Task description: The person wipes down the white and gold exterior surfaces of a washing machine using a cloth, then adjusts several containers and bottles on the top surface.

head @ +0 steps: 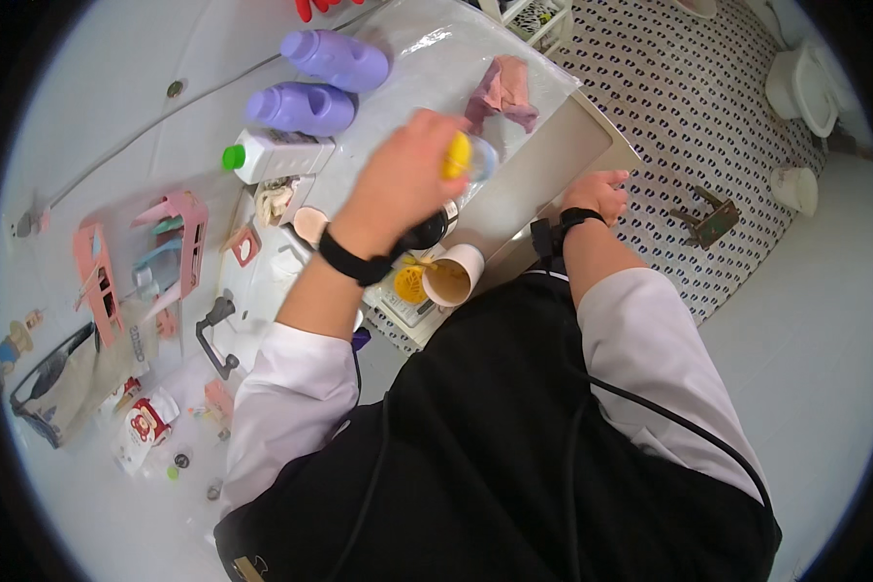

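My left hand (411,171), slightly blurred, grips a small clear container with a yellow cap (460,156) above the plastic-covered surface. Past it lies a crumpled pink cloth (505,91). Nearest my body, beside my left wrist, a white cup (469,265) holds brownish liquid and leans over a yellow slotted disc (409,284). A dark round-topped container (429,229) stands partly hidden behind that wrist. My right hand (596,198) is beside the metal edge (589,131) of the work surface, its fingers partly bent; nothing shows in it.
Two purple bottles (302,108) and a white jug with a green cap (284,156) stand along the wall side. Pink wall holders (193,244) and a grey handle (214,335) are at the left. A small stool (716,222) stands on the patterned floor.
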Tool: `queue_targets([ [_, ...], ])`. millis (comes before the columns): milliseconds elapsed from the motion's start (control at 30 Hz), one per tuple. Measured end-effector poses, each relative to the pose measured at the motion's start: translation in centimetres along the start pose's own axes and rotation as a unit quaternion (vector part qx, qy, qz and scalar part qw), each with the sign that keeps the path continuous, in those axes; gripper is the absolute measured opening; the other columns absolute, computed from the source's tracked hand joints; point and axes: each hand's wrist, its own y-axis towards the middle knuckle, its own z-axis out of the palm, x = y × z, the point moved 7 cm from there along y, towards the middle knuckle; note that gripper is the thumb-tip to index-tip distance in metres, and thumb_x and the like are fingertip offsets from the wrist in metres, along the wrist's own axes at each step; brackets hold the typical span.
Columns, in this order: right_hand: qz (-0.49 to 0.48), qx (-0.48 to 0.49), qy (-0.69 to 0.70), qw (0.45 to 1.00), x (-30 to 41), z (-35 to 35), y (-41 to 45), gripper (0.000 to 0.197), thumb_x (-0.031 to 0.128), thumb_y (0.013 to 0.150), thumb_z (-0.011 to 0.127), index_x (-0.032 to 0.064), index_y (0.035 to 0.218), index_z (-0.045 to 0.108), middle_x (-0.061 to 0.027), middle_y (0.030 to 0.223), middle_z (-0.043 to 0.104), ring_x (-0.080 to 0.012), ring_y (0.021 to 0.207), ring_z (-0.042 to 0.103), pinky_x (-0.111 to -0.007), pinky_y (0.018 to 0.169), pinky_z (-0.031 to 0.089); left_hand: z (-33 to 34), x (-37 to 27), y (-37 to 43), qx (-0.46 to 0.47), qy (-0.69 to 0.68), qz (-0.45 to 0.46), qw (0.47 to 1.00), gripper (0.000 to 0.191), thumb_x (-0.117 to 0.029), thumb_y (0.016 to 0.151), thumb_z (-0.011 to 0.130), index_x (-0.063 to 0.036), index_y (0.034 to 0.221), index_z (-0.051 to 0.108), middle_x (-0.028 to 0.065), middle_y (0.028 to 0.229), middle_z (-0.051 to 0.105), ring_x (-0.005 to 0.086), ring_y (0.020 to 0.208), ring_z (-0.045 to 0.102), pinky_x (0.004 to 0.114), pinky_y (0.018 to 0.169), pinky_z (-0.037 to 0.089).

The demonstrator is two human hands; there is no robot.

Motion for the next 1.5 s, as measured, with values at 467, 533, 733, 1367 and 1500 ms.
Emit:
queue_targets([
  [467, -0.012, 0.013, 0.012, 1.0, 0.4, -0.1, -0.7, 0.066, 0.058, 0.102, 0.035, 0.0016, 0.115, 0.068, -0.0223, 0.119, 0.065, -0.0454, 0.112, 0.06, -0.056, 0.099, 0.045, 1.3, -1.7, -3.6, 0.007, 0.028, 0.009, 1.0, 0.065, -0.029, 0.077, 0.085, -0.0077, 0.132, 0.058, 0.0195, 0.138, 0.055, 0.0414, 0.118, 0.06, 0.045, 0.101, 0.05],
  [533, -0.006, 0.018, 0.014, 1.0, 0.3, -0.1, -0.6, 0.066, 0.058, 0.102, 0.035, 0.0015, 0.115, 0.067, -0.0223, 0.119, 0.065, -0.0456, 0.112, 0.06, -0.057, 0.099, 0.045, -2.5, 2.2, -2.2, -0.07, 0.05, -0.017, 0.996, 0.062, -0.036, 0.081, 0.083, -0.0038, 0.129, 0.06, 0.0197, 0.131, 0.062, 0.0374, 0.117, 0.062, 0.043, 0.099, 0.051],
  [733, 0.002, 0.007, 0.003, 1.0, -0.1, 0.7, -0.1, 0.066, 0.059, 0.102, 0.035, 0.0026, 0.114, 0.068, -0.0216, 0.119, 0.065, -0.0438, 0.113, 0.06, -0.056, 0.098, 0.045, -5.7, 17.1, 0.4, -0.139, -0.321, -0.42, 0.837, 0.04, -0.035, 0.091, 0.077, -0.0055, 0.114, 0.062, 0.0079, 0.104, 0.066, 0.0185, 0.083, 0.067, 0.032, 0.07, 0.057],
  [1367, 0.004, 0.0, -0.027, 1.0, 0.3, -0.3, -0.9, 0.06, 0.058, 0.101, 0.038, 0.008, 0.113, 0.069, -0.0162, 0.117, 0.066, -0.0404, 0.11, 0.063, -0.055, 0.092, 0.05, 3.2, 23.1, 5.6, -0.191, -0.755, -0.384, 0.495, 0.02, -0.022, 0.096, 0.07, -0.0151, 0.083, 0.056, -0.0053, 0.065, 0.048, 0.0096, 0.059, 0.049, 0.025, 0.054, 0.043],
  [1500, 0.011, -0.022, -0.025, 0.999, 0.2, -0.2, -0.5, 0.059, 0.058, 0.101, 0.038, 0.008, 0.109, 0.069, -0.0162, 0.115, 0.067, -0.0408, 0.109, 0.063, -0.056, 0.091, 0.05, 4.0, 19.4, 3.7, -0.099, -0.732, -0.385, 0.554, 0.026, -0.021, 0.097, 0.07, -0.014, 0.08, 0.051, -0.0048, 0.061, 0.044, 0.0094, 0.057, 0.048, 0.025, 0.054, 0.044],
])
